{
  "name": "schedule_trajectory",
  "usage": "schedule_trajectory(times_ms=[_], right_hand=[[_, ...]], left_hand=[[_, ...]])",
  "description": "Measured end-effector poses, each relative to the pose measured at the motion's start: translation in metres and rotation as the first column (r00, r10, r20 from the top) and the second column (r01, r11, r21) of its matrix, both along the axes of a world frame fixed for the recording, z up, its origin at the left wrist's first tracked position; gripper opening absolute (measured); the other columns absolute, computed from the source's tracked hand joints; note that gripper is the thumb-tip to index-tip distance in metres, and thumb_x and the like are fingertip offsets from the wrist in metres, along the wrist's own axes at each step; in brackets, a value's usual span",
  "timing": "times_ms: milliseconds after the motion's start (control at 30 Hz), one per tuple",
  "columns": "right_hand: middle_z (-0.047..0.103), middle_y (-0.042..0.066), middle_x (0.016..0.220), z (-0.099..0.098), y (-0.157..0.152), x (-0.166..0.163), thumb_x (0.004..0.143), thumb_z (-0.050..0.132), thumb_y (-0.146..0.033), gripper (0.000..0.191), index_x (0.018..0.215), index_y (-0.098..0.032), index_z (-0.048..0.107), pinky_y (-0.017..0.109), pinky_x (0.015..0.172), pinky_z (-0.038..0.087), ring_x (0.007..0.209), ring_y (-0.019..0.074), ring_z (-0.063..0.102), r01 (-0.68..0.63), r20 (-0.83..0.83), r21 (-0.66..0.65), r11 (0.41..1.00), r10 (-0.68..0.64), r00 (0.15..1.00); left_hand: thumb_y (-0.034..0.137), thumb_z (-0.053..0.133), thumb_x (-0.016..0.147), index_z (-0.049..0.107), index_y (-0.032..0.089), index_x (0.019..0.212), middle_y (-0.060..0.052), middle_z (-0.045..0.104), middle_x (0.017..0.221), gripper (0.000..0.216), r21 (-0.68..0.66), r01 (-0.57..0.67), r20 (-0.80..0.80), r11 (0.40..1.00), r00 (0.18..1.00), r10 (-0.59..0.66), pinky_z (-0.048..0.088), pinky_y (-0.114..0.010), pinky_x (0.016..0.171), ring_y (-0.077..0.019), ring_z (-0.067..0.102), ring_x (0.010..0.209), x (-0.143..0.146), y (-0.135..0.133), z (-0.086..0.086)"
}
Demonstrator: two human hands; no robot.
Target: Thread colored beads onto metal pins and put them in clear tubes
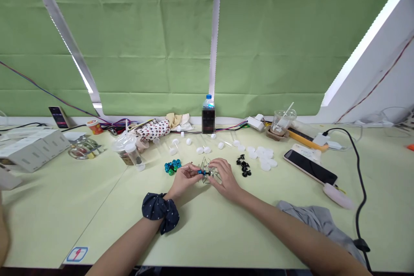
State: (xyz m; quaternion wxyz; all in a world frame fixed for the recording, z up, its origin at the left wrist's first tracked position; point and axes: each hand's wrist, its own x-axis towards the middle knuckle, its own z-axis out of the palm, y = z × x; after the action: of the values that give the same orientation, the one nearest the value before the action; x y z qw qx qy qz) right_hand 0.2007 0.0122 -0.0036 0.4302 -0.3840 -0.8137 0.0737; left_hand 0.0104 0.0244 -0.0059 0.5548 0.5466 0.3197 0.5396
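Cluttering pale-green table (pixel 97 207) beneath green blinds (pixel 145 30), both hands' (pixel 207 177) grip pinching blue-black piece (pixel 203 172).

- A water bottle (pixel 208 114) stands at the back edge of the table (pixel 80 207).
- A phone (pixel 309 166) lies flat on the right (screen dark), a black cable (pixel 358 172) curving beside it.
- A plastic cup (pixel 282 121) holds a straw.
- White boxes (pixel 30 146) sit far left.
- Grey cloth (pixel 320 220) lies crumpled near the front edge.
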Motion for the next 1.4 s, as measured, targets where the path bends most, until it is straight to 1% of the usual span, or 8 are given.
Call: schedule_trajectory(times_ms=[33,100,200,367,733,933,1233,1400], right_hand=[[0.053,0.01,0.112,-0.0001,0.0003,0.0003,0.082,0.055,-0.031,0.03,0.11,-0.021,0.051,0.042,0.094,0.035,0.111,0.0255,0.044,0.005,0.005,0.019,1.0,-0.005,1.0],[0.051,0.01,0.115,-0.001,0.0011,0.0005,0.079,0.059,-0.032,0.032,0.109,-0.022,0.053,0.043,0.095,0.034,0.114,0.0266,0.042,0.024,0.016,0.063,0.998,-0.025,1.0],[0.05,0.01,0.116,-0.0028,0.0022,0.0004,0.08,0.058,-0.03,0.025,0.104,-0.023,0.056,0.042,0.095,0.033,0.115,0.0264,0.041,0.042,0.032,0.109,0.993,-0.046,0.998],[0.05,0.009,0.115,-0.0047,0.003,0.0006,0.083,0.057,-0.03,0.018,0.099,-0.023,0.058,0.043,0.095,0.033,0.115,0.0257,0.042,0.056,0.026,0.138,0.989,-0.06,0.998],[0.051,0.009,0.114,-0.0056,0.0045,0.0005,0.082,0.057,-0.029,0.016,0.097,-0.022,0.058,0.043,0.094,0.034,0.114,0.0258,0.042,0.05,0.029,0.149,0.988,-0.055,0.998],[0.05,0.01,0.115,-0.0051,0.0036,-0.0001,0.084,0.054,-0.029,0.015,0.097,-0.021,0.058,0.043,0.095,0.034,0.115,0.0254,0.042,0.044,0.042,0.135,0.99,-0.05,0.998],[0.05,0.01,0.116,-0.0052,0.0025,-0.0007,0.086,0.05,-0.025,0.012,0.094,-0.02,0.057,0.043,0.095,0.033,0.117,0.0249,0.04,0.029,0.056,0.104,0.994,-0.035,0.998],[0.051,0.01,0.116,-0.0057,0.0034,-0.001,0.088,0.047,-0.023,0.011,0.09,-0.02,0.057,0.043,0.095,0.034,0.117,0.0245,0.04,0.022,0.058,0.1,0.995,-0.028,0.998]], left_hand=[[0.023,0.08,0.058,0.064,0.015,0.074,-0.004,0.066,0.078,0.024,0.002,-0.012,0.008,1.0,1.0,0.012,0.051,-0.037,0.077,-0.0193,0.064,0.079,-0.0001,0.0004,-0.0002],[0.024,0.08,0.058,0.063,0.016,0.073,-0.004,0.066,0.078,0.024,0.0,-0.023,0.02,1.0,1.0,0.023,0.051,-0.039,0.077,-0.0194,0.064,0.079,-0.0003,0.0008,-0.0008],[0.023,0.079,0.06,0.063,0.016,0.074,-0.003,0.065,0.079,0.023,0.0,-0.014,0.014,1.0,1.0,0.014,0.051,-0.039,0.077,-0.0191,0.063,0.079,-0.0006,0.001,-0.0019],[0.018,0.077,0.063,0.062,0.015,0.075,-0.004,0.065,0.08,0.02,-0.001,0.022,0.023,1.0,0.999,-0.022,0.05,-0.034,0.077,-0.0176,0.063,0.081,-0.001,0.0011,-0.002],[0.019,0.078,0.06,0.062,0.015,0.074,-0.005,0.067,0.08,0.021,-0.019,0.019,0.037,1.0,0.999,-0.018,0.05,-0.035,0.077,-0.0192,0.064,0.081,-0.0002,0.0023,-0.0031],[0.017,0.078,0.06,0.063,0.015,0.074,-0.004,0.066,0.08,0.02,-0.018,0.028,0.042,0.999,0.999,-0.027,0.049,-0.032,0.078,-0.0176,0.063,0.081,-0.0005,0.0026,-0.0044],[0.017,0.078,0.062,0.063,0.015,0.075,-0.005,0.066,0.081,0.02,-0.002,0.035,0.023,0.999,0.999,-0.035,0.05,-0.038,0.079,-0.0199,0.063,0.082,-0.0004,0.0007,-0.0032],[0.018,0.078,0.062,0.063,0.015,0.075,-0.005,0.066,0.082,0.02,-0.011,0.049,0.018,0.999,0.999,-0.049,0.049,-0.039,0.08,-0.0199,0.063,0.083,0.0002,0.0001,-0.003]])
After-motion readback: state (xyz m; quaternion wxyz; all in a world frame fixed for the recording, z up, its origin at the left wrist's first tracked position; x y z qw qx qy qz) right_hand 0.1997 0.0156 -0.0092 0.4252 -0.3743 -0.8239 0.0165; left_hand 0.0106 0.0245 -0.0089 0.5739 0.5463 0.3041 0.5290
